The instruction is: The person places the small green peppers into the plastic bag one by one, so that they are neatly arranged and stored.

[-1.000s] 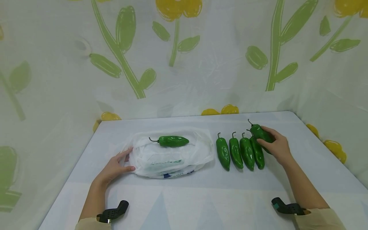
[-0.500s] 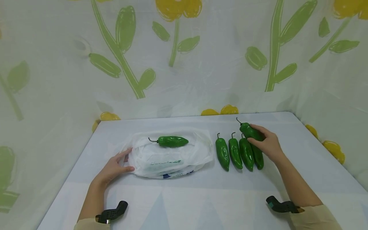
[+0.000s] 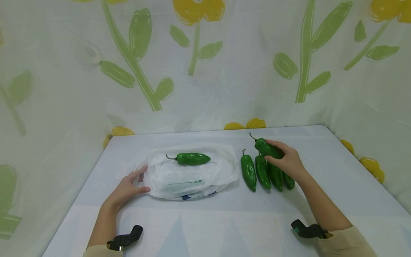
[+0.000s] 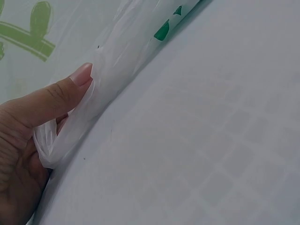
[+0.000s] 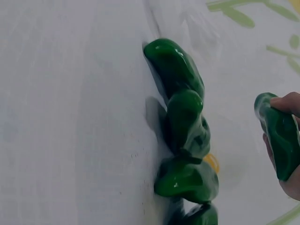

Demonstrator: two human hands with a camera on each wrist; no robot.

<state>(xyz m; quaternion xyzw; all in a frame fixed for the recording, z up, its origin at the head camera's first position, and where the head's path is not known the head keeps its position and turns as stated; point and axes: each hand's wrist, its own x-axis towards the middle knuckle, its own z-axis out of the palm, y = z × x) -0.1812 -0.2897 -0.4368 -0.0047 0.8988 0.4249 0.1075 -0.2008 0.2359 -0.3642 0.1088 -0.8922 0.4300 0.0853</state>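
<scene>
My right hand (image 3: 285, 160) holds a large green chili pepper (image 3: 267, 148) by its body, stem pointing up-left, raised above the table. In the right wrist view the held pepper (image 5: 280, 136) sits between thumb and fingers, apart from the others. Below it lie several green peppers (image 3: 248, 173) side by side, partly hidden by the hand and held pepper. My left hand (image 3: 128, 186) grips the left end of a folded white plastic bag (image 3: 158, 180); its thumb (image 4: 56, 98) lies over the plastic and its fingers are mostly hidden. Another green pepper (image 3: 193, 159) lies sideways on the bag.
The white table (image 3: 205, 228) carries pale blue triangle prints near its front. Behind it hangs a curtain (image 3: 237, 78) printed with yellow flowers and green leaves. A black camera (image 3: 126, 238) is strapped to each wrist.
My right hand has carried the held pepper leftward above the row, from the far-right pepper to over the middle ones. My left hand, the bag and the pepper on it stay put.
</scene>
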